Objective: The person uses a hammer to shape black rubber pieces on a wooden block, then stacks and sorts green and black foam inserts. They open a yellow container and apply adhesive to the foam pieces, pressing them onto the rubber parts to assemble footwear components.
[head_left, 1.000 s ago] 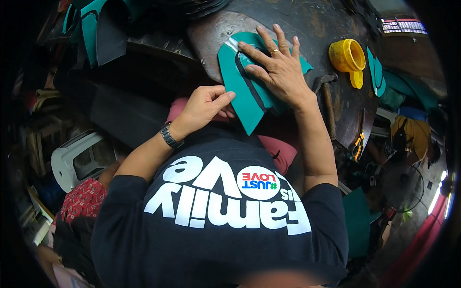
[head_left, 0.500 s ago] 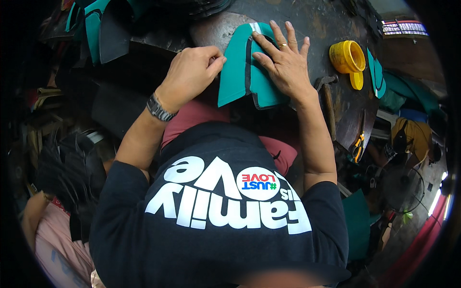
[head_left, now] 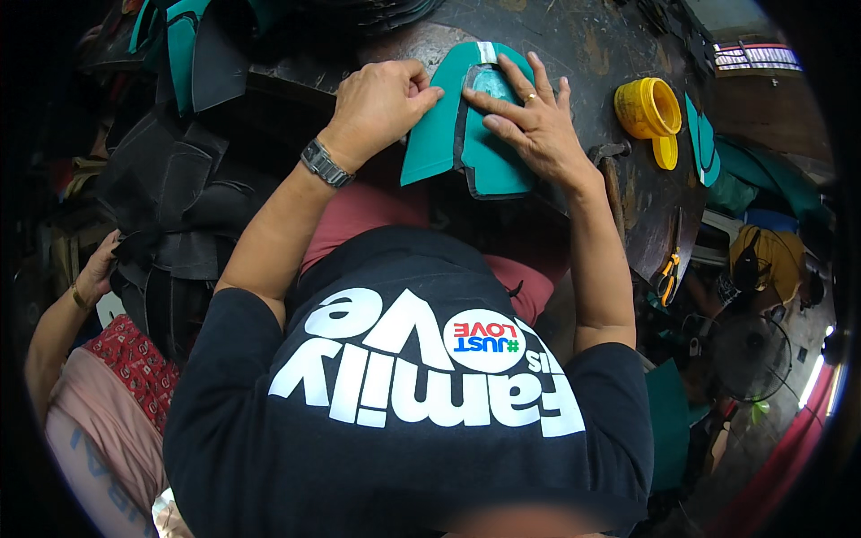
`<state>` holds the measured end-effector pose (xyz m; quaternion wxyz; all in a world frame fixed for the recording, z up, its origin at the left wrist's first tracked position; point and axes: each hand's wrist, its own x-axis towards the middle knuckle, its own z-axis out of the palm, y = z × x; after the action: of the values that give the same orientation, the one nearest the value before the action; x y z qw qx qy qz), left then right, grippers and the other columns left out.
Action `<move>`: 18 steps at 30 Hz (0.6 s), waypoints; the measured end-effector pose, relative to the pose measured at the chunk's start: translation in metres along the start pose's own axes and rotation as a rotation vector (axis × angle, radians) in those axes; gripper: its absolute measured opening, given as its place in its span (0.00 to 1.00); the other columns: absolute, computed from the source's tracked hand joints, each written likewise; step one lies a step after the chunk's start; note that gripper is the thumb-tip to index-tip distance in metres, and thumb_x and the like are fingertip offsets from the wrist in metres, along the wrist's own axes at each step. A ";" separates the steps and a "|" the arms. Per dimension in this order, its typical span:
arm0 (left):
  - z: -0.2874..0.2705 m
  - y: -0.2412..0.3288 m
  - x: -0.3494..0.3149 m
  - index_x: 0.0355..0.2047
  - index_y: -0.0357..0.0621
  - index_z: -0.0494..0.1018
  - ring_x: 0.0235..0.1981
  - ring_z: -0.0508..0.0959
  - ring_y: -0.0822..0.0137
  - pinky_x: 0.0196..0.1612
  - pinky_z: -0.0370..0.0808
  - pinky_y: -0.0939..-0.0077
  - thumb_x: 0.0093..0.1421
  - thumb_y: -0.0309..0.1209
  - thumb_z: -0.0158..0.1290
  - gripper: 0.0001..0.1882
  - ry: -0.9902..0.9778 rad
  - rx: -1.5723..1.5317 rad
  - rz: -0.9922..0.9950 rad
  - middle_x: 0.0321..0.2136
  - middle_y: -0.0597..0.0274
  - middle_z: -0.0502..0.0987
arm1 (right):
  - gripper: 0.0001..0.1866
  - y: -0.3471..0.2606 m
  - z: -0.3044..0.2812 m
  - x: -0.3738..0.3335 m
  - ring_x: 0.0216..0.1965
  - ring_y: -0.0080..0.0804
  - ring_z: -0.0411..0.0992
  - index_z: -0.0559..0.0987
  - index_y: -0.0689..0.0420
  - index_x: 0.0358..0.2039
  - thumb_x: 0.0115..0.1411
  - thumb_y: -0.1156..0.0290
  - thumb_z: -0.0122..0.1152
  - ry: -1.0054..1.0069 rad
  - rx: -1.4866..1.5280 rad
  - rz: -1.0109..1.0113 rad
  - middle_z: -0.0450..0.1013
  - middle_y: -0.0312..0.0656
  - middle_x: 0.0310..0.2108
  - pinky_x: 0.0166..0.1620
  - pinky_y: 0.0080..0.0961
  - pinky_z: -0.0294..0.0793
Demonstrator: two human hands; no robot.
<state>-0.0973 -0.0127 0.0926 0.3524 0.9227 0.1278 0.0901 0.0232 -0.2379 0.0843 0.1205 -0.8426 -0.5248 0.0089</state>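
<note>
Pressing down with spread fingers [head_left: 502, 85], the right hand [head_left: 538, 134] lies flat on the inner panel of a teal shoe-upper piece [head_left: 466, 134] at about twelve o'clock in the view, on the dark, worn table [head_left: 583, 45]. The left hand [head_left: 381, 103] sits just beside it at eleven o'clock, its fingers curled narrow and pinching the piece's left edge where the outer flap folds. The piece already looks cut and layered (a pale strip crosses its top, and a darker lining outlines the inner panel), so the shaping seems done; what appears left is smoothing or bonding the layers flat, though whether adhesive is on them cannot be told. A yellow cup [head_left: 650, 112] stands at two o'clock, well apart from the hands, with more teal pieces [head_left: 704, 143] just beyond it. Stacked dark and teal uppers [head_left: 179, 54] sit at ten o'clock. Another person's arm [head_left: 63, 305] shows at eight o'clock.
</note>
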 end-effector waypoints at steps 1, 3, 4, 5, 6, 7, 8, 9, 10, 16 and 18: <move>0.003 0.000 0.000 0.30 0.46 0.80 0.25 0.82 0.57 0.30 0.76 0.63 0.56 0.44 0.61 0.14 0.047 0.010 0.050 0.20 0.61 0.79 | 0.21 -0.001 -0.001 -0.002 0.74 0.50 0.39 0.77 0.22 0.56 0.67 0.40 0.45 0.051 -0.023 -0.010 0.53 0.42 0.72 0.67 0.72 0.30; 0.011 -0.002 0.002 0.29 0.44 0.78 0.25 0.80 0.58 0.30 0.75 0.63 0.57 0.43 0.60 0.15 0.130 0.044 0.128 0.21 0.61 0.77 | 0.21 -0.001 -0.002 -0.003 0.74 0.49 0.40 0.78 0.23 0.55 0.66 0.40 0.45 0.122 -0.074 -0.039 0.53 0.41 0.72 0.67 0.71 0.31; 0.016 -0.004 0.005 0.30 0.44 0.77 0.28 0.80 0.57 0.32 0.75 0.62 0.57 0.43 0.60 0.15 0.162 0.088 0.195 0.22 0.61 0.77 | 0.21 0.001 -0.002 -0.001 0.74 0.49 0.41 0.77 0.23 0.56 0.66 0.39 0.45 0.149 -0.182 0.020 0.54 0.41 0.71 0.67 0.72 0.33; 0.020 -0.007 0.012 0.30 0.45 0.77 0.30 0.80 0.56 0.34 0.74 0.61 0.57 0.43 0.60 0.14 0.199 0.131 0.263 0.24 0.60 0.78 | 0.22 0.002 -0.002 0.002 0.74 0.49 0.41 0.75 0.24 0.59 0.67 0.41 0.45 0.198 -0.266 0.033 0.54 0.41 0.71 0.67 0.72 0.34; 0.024 -0.011 0.017 0.30 0.45 0.77 0.32 0.79 0.56 0.36 0.74 0.59 0.57 0.43 0.60 0.14 0.250 0.175 0.330 0.25 0.59 0.78 | 0.22 0.003 -0.002 0.004 0.74 0.48 0.41 0.74 0.24 0.60 0.68 0.42 0.45 0.185 -0.321 0.060 0.54 0.41 0.71 0.67 0.71 0.34; 0.029 -0.014 0.020 0.30 0.45 0.77 0.34 0.79 0.55 0.38 0.72 0.58 0.58 0.44 0.59 0.14 0.275 0.190 0.338 0.27 0.58 0.78 | 0.22 0.004 -0.002 0.008 0.74 0.48 0.42 0.73 0.24 0.61 0.68 0.43 0.45 0.185 -0.360 0.061 0.54 0.40 0.71 0.67 0.71 0.34; 0.031 -0.018 0.020 0.30 0.46 0.77 0.36 0.78 0.55 0.40 0.71 0.57 0.58 0.44 0.59 0.14 0.311 0.223 0.339 0.29 0.57 0.78 | 0.22 0.004 -0.003 0.011 0.74 0.48 0.42 0.72 0.24 0.61 0.68 0.44 0.45 0.148 -0.363 0.055 0.54 0.40 0.72 0.67 0.70 0.34; 0.032 -0.020 0.019 0.30 0.46 0.77 0.38 0.78 0.54 0.42 0.70 0.56 0.58 0.44 0.58 0.14 0.336 0.231 0.335 0.30 0.57 0.79 | 0.22 0.004 -0.004 0.012 0.74 0.47 0.42 0.72 0.24 0.62 0.68 0.45 0.46 0.166 -0.353 0.006 0.54 0.40 0.72 0.68 0.69 0.34; 0.032 -0.022 0.020 0.31 0.47 0.77 0.37 0.78 0.53 0.42 0.70 0.54 0.58 0.44 0.58 0.13 0.332 0.194 0.317 0.31 0.57 0.79 | 0.23 0.002 -0.006 0.012 0.74 0.47 0.42 0.71 0.24 0.62 0.68 0.45 0.46 0.097 -0.328 0.039 0.53 0.39 0.72 0.68 0.68 0.34; 0.042 -0.017 0.024 0.30 0.48 0.76 0.40 0.77 0.59 0.48 0.66 0.60 0.57 0.42 0.58 0.12 0.379 0.112 0.285 0.32 0.63 0.79 | 0.22 -0.004 -0.010 0.000 0.75 0.44 0.40 0.73 0.25 0.62 0.68 0.46 0.47 0.035 -0.197 0.065 0.52 0.36 0.73 0.70 0.63 0.30; 0.043 -0.016 0.024 0.31 0.48 0.76 0.41 0.77 0.59 0.48 0.66 0.59 0.57 0.42 0.58 0.12 0.355 0.102 0.276 0.32 0.63 0.80 | 0.21 -0.009 -0.010 -0.005 0.75 0.44 0.40 0.73 0.26 0.61 0.68 0.47 0.48 0.038 -0.197 0.023 0.52 0.36 0.73 0.70 0.62 0.29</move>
<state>-0.0666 -0.0209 0.0521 0.2617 0.9177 0.0650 0.2918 0.0145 -0.2405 0.0956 0.0470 -0.8563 -0.5111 -0.0572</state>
